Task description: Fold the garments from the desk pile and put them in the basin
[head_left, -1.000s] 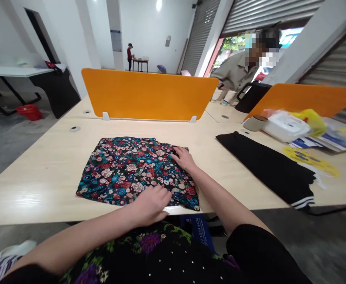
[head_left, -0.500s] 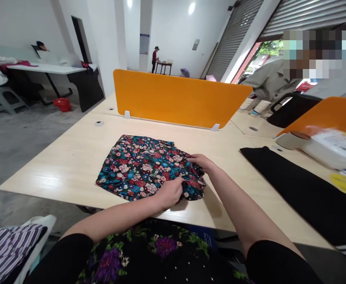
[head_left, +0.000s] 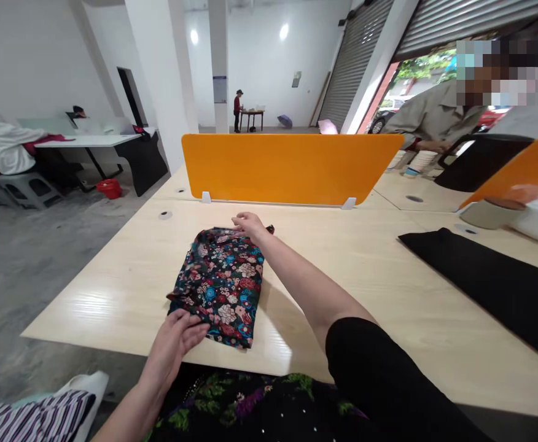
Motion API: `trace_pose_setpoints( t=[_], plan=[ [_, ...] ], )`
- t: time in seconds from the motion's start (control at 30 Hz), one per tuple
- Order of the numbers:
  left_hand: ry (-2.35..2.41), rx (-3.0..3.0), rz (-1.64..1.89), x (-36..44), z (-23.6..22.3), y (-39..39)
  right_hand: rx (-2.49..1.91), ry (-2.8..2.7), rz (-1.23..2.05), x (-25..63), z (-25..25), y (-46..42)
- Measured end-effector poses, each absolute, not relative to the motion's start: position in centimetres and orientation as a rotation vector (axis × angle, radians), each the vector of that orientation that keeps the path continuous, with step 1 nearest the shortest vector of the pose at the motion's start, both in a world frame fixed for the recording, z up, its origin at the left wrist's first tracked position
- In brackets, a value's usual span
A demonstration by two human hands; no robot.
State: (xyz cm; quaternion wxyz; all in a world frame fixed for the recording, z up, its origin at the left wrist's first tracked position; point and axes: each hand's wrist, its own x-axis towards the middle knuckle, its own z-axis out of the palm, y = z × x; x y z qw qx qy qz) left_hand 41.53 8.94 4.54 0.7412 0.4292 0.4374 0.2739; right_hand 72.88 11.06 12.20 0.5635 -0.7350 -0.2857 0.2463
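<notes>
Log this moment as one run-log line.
left hand: flat on near edge of floral cloth | right hand: on far edge | cloth: folded narrow on table

- The floral cloth [head_left: 223, 285] is dark, printed with red, pink, white and blue flowers.
- It is folded into a narrow, roughly oblong stack, lying flat.
- It lies on the pale wooden bench [head_left: 365, 264], near its front edge, its long side running away from the person.
</notes>
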Motion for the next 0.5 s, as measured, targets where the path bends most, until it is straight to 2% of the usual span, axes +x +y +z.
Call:
trace_pose_setpoints(
  t=[0.1, 0.27, 0.37, 0.5],
  plan=[
    [1.032, 1.366, 0.529, 37.4, 3.6, 9.7, -1.921, -0.9, 0.43, 71.8, 8.7, 10.4],
    [0.825, 2.447, 0.83, 37.4, 4.6, 12.3, -2.224, -1.677, 0.233, 70.8, 4.6, 7.5],
    [0.482, 2.833, 0.784, 39.3, 4.2, 13.7, -2.259, -1.746, 0.244, 70.7, 4.5, 6.5],
    [0.286, 2.971, 0.636, 39.4, 2.5, 14.5, -2.293, -1.685, 0.218, 69.9, 5.0, 4.6]
  ],
)
